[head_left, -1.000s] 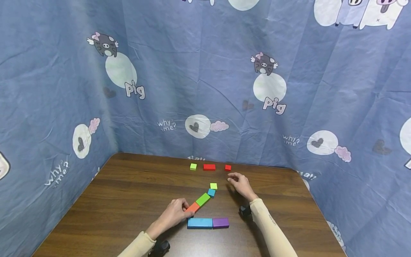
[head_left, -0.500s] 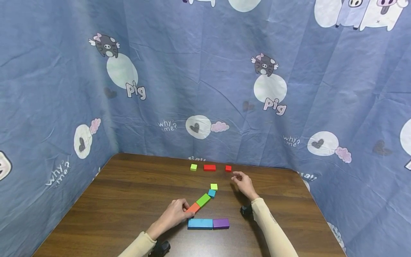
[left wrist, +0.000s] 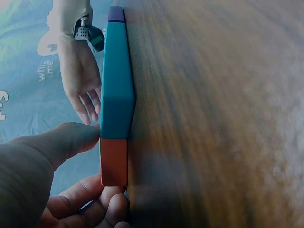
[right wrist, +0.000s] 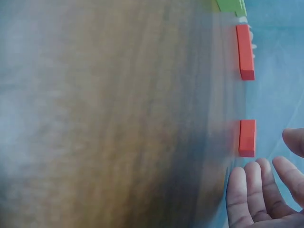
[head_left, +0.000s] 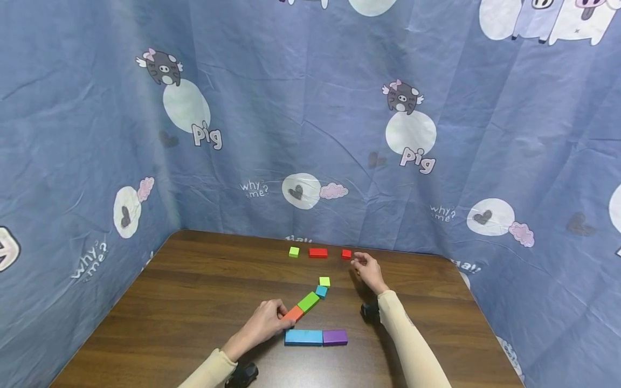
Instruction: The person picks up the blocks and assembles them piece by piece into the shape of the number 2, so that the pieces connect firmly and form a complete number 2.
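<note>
My left hand (head_left: 266, 321) pinches an orange block (head_left: 293, 313) between thumb and fingers; in the left wrist view the orange block (left wrist: 114, 162) shows below the thumb. A green block (head_left: 308, 302) continues the slanting line from it, followed by a small blue cube (head_left: 321, 292) and a yellow-green cube (head_left: 324, 282). My right hand (head_left: 370, 272) is just right of a small red cube (head_left: 346, 254), holding nothing. In the right wrist view the fingers (right wrist: 256, 187) and thumb stand apart, close to the red cube (right wrist: 247, 137).
In front lie a long blue block (head_left: 303, 338) and a purple block (head_left: 335, 337), end to end. Toward the back edge sit a red rectangular block (head_left: 318, 253) and another yellow-green cube (head_left: 294, 252). Behind the wooden table (head_left: 204, 280) hangs a blue patterned cloth (head_left: 271, 108).
My right hand has shifted slightly right, then forward toward the back edge, ending beside the red cube. The left hand stays on the orange block, and the blocks keep their places.
</note>
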A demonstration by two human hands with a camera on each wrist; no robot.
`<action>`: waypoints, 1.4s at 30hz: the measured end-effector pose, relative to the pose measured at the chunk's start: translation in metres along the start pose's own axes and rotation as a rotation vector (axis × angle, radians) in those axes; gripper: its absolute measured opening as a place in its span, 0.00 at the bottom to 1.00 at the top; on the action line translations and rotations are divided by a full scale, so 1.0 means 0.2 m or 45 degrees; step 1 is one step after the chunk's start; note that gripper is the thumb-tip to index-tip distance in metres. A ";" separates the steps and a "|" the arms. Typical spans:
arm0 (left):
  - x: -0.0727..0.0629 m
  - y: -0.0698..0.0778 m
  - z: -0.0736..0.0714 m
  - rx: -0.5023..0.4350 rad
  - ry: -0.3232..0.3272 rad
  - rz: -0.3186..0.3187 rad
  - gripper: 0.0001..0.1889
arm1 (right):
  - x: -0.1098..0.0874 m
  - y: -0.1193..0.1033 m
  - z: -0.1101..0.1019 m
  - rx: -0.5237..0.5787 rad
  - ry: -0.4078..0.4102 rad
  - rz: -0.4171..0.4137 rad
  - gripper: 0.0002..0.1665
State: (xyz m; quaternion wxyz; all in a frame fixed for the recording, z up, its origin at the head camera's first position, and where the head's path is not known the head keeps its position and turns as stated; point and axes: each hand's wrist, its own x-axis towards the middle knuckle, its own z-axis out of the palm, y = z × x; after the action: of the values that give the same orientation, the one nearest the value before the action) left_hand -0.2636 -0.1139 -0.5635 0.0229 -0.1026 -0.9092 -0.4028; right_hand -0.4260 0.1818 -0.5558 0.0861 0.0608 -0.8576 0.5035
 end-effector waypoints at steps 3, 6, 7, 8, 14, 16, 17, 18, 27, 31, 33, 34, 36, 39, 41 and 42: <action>0.00 0.00 0.00 0.000 0.003 0.007 0.14 | 0.02 0.00 0.00 0.025 0.002 0.047 0.18; 0.00 0.00 0.00 -0.010 0.000 0.012 0.14 | 0.03 0.00 0.01 0.047 -0.001 0.083 0.18; 0.00 0.00 0.00 -0.014 -0.003 0.012 0.14 | 0.04 0.00 0.01 0.049 -0.001 0.090 0.18; 0.00 0.00 0.00 -0.014 -0.004 0.013 0.14 | 0.04 0.00 0.01 0.057 -0.003 0.098 0.19; 0.00 0.00 0.00 -0.015 -0.011 0.015 0.14 | 0.06 0.01 0.02 0.077 -0.006 0.145 0.21; 0.00 0.00 0.00 -0.007 -0.012 0.018 0.14 | 0.06 0.01 0.02 0.083 -0.020 0.159 0.23; 0.00 0.00 0.00 -0.006 -0.012 0.020 0.14 | 0.07 0.02 0.02 0.080 -0.029 0.163 0.24; 0.00 0.00 0.00 -0.005 -0.012 0.022 0.14 | 0.07 0.02 0.02 0.078 -0.042 0.172 0.26; 0.01 0.00 0.00 -0.003 -0.006 0.024 0.14 | 0.11 -0.01 0.02 0.076 -0.194 0.255 0.35; 0.01 0.00 -0.01 0.004 -0.009 0.009 0.14 | 0.12 -0.04 0.04 0.033 -0.221 0.261 0.32; 0.01 0.00 -0.01 0.005 -0.013 -0.001 0.14 | 0.13 -0.04 0.05 0.026 -0.207 0.249 0.29; 0.01 0.00 -0.01 0.005 -0.015 -0.005 0.14 | 0.13 -0.05 0.06 0.016 -0.191 0.238 0.28; 0.00 0.00 0.00 0.004 -0.018 -0.010 0.14 | 0.13 -0.04 0.08 -0.007 -0.146 0.221 0.24; 0.00 0.00 0.00 -0.011 -0.021 -0.004 0.14 | 0.13 -0.03 0.10 -0.059 -0.065 0.224 0.20; 0.00 0.00 -0.01 -0.020 -0.027 -0.001 0.13 | 0.14 -0.02 0.11 -0.086 -0.025 0.241 0.18; 0.00 0.00 -0.01 -0.025 -0.029 0.001 0.13 | 0.14 -0.01 0.12 -0.081 -0.012 0.250 0.17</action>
State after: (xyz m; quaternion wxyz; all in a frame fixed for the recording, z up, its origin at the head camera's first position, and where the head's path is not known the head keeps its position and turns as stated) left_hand -0.2642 -0.1152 -0.5625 0.0115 -0.1078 -0.9054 -0.4104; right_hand -0.4549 0.1590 -0.5594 0.0341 -0.0240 -0.8753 0.4817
